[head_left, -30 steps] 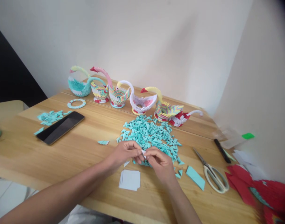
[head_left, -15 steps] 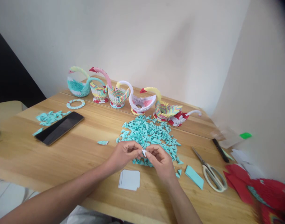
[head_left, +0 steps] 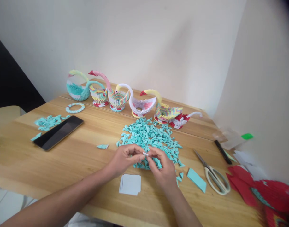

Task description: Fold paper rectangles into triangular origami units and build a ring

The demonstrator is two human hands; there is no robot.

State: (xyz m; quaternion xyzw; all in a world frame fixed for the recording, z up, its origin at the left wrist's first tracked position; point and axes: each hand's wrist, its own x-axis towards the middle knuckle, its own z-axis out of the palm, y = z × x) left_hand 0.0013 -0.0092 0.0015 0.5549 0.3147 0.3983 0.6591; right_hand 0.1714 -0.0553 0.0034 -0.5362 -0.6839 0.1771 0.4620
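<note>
Between my two hands is a small folded white paper piece point(head_left: 145, 154), pinched at its ends by fingertips. My left hand point(head_left: 127, 157) is closed on its left side, thumb below and fingers above. On the other side my right hand point(head_left: 162, 162) grips it with thumb and forefinger. Behind and beneath the hands spreads a heap of turquoise folded paper triangles point(head_left: 146, 132). A stack of white paper rectangles point(head_left: 130, 184) lies on the table just in front of my left hand. Right of my right hand sits a turquoise paper stack point(head_left: 196, 179).
Several folded-paper swans point(head_left: 142, 105) stand along the back. On the left are a phone point(head_left: 58, 132), a paper ring point(head_left: 75, 107) and a smaller turquoise pile point(head_left: 48, 122). Scissors point(head_left: 216, 179), a black utility knife point(head_left: 222, 152) and red paper point(head_left: 242, 184) lie at the right.
The white paper piece has turned in my fingers and now shows a thin edge. A small white triangle seen below my left hand a second ago is no longer visible. The view shifts slightly.
</note>
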